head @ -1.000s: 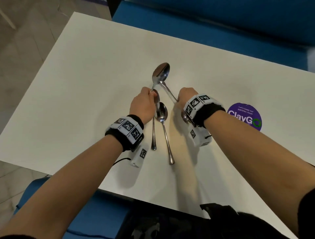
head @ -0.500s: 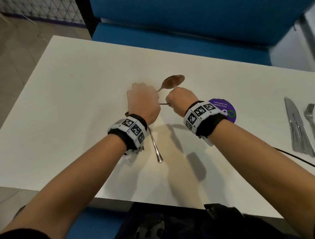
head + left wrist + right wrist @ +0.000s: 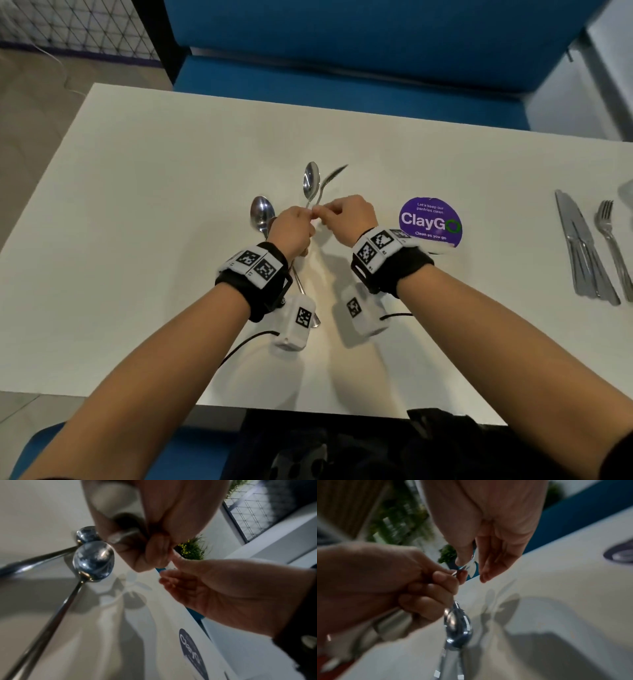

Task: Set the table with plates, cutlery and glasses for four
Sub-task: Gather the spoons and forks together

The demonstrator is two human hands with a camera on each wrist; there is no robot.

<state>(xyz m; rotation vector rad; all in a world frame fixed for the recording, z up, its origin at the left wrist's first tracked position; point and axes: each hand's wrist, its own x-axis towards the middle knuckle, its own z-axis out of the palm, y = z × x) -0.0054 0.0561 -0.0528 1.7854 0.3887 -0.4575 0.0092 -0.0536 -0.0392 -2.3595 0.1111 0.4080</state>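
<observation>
In the middle of the head view both hands meet above the white tabletop (image 3: pixel 144 219). The left hand (image 3: pixel 291 228) is curled into a fist round the handles of several spoons — one spoon (image 3: pixel 311 181) rises from its fingers toward the top of the frame, bowl up, and another spoon (image 3: pixel 262 213) lies just left of the fist with its bowl on the tabletop. How many handles sit inside the fist cannot be told; the knuckles and the wrist band cover them, and only a stem end shows below the wrist. The right hand (image 3: pixel 349 214) pinches the thin stem of a blurred spoon (image 3: pixel 334 173) between thumb and forefinger, its other fingers loosely bent; this spoon slants to the upper right, touching or crossing the upright one. The right wrist view shows the pinch on a narrow metal stem right beside the left fist. Just right of the hands a round purple ClayGo sticker (image 3: pixel 430 221) lies flat on the tabletop, partly behind the right wrist band. At the right edge of the frame, well apart from the hands, lie table knives (image 3: pixel 579 246) and a fork (image 3: pixel 611 236) side by side. A blue bench (image 3: pixel 342 89) runs along the far side — upper part of the frame.
</observation>
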